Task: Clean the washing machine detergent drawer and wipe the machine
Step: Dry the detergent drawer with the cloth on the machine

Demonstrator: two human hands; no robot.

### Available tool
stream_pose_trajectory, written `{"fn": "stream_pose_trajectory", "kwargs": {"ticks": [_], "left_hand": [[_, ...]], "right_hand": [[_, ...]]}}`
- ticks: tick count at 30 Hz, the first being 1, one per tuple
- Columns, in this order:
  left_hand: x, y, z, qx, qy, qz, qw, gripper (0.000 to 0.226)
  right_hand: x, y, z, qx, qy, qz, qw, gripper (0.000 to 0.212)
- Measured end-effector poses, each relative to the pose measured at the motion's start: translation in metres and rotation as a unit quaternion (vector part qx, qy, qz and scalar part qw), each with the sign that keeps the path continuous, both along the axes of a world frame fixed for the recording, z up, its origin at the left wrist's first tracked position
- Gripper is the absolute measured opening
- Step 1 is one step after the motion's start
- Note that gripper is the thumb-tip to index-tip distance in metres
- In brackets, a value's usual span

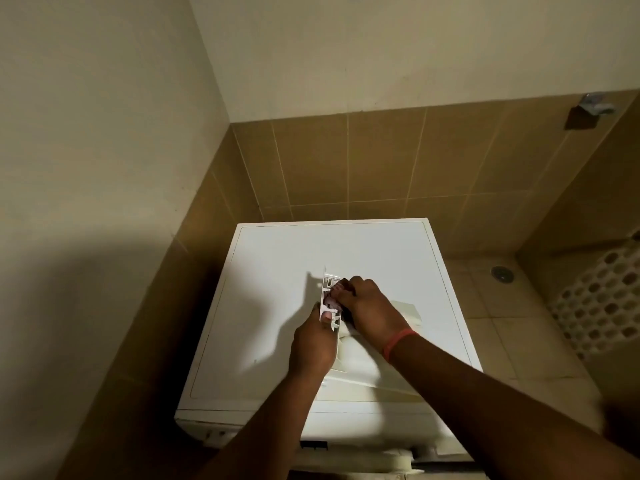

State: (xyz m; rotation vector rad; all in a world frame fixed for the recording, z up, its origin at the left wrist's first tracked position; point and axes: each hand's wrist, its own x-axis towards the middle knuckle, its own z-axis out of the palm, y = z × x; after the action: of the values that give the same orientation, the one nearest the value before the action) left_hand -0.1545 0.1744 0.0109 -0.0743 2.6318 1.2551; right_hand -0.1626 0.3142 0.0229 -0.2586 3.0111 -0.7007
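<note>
tiled walls are framing the washing machine (277, 271) under both hands. left hand (311, 344) is gripping the removed detergent drawer (330, 306) upright; right hand (367, 306) is pinching a cloth (330, 301) inside it. judging by this, drawer cleaning is under way and wiping the machine is remaining.

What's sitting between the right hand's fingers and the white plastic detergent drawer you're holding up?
In the head view, a small pinkish cloth is pressed by the right hand into the white plastic detergent drawer, which the left hand grips.

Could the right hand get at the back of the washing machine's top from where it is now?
Probably yes. The right hand is busy at the drawer piece the left hand holds, but the washing machine top beyond lies bare, nothing between.
</note>
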Motion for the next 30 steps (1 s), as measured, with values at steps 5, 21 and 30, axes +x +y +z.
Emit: {"fn": "stream_pose_trajectory", "kwargs": {"ticks": [5,21,30], "left_hand": [[-0.003,0.0,-0.006,-0.004,-0.03,0.011,0.999,0.044],[0.004,0.003,0.008,-0.008,-0.005,0.006,1.0,0.037],[0.007,0.002,0.012,0.001,0.0,0.006,1.0,0.037]], "right_hand": [[-0.014,0.01,-0.003,0.024,0.038,0.027,0.999,0.048],[-0.016,0.037,-0.002,0.02,-0.086,-0.101,0.991,0.036],[-0.028,0.082,0.002,0.095,-0.269,-0.114,0.952,0.037]]}}
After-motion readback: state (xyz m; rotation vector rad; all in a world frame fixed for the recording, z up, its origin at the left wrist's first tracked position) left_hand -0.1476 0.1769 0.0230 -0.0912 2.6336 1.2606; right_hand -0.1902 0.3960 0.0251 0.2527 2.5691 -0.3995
